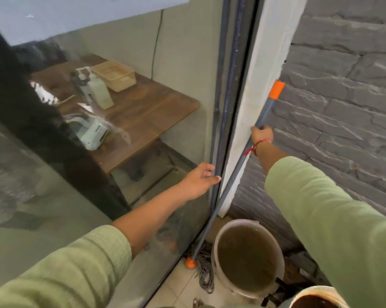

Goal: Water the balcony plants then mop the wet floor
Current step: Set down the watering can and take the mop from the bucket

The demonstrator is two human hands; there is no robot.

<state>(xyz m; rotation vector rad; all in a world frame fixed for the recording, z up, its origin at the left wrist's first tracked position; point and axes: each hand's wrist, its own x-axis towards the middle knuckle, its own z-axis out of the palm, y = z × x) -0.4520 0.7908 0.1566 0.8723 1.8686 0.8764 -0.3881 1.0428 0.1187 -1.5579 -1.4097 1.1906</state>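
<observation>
Up in the corner where the glass met the white pillar, the right hand's fingers were curled round the mop handle, gripping it in its upper part, a bit below the orange end cap. So the right hand already had the thing, and the bit that mattered was how the pole ran. Its long axis was a steep diagonal, top end up and to the right against the pillar, bottom end down and to the left by the foot of the glass pane. The left hand was lower and just left of the pole, fingers loosely spread and holding nothing. It hovered right by the dark frame edge, though I couldn't tell if it actually touched. Following the pole down from there, the stringy grey mop head sat on the tiled floor with its orange collar tucked against the glass, just beside a bucket of murky water. My guess was the pole had to tip away from the pillar toward the person, and the free left hand was the closer one to catch the lower half, since that stretch lay just to its right.
</observation>
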